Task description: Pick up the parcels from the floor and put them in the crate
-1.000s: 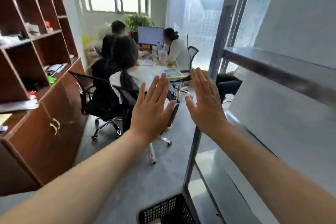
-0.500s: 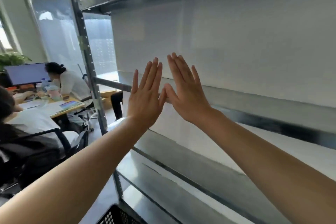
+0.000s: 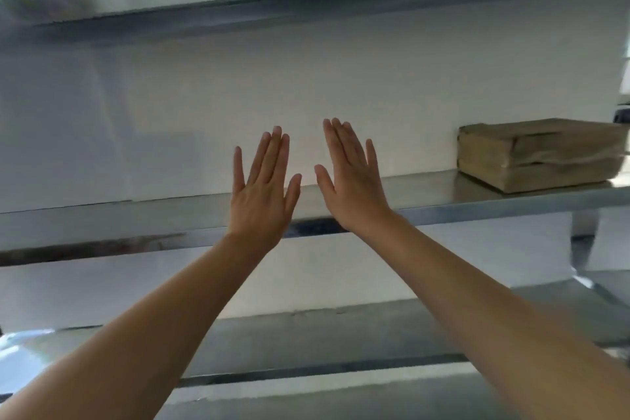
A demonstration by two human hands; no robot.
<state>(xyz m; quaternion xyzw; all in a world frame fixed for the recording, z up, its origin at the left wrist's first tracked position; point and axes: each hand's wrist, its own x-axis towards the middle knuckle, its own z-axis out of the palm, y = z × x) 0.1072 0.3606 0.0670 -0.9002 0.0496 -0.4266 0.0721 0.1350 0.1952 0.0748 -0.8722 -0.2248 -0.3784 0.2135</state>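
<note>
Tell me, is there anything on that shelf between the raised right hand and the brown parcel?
No. In the head view, the metal shelf is bare between the right hand and the brown parcel.

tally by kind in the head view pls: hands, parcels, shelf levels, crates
Hands: 2, left hand and right hand, both open and empty
Parcels: 1, brown parcel on the middle shelf
Metal shelf levels: 3
Crates: 0 in view
Total: 6
</note>
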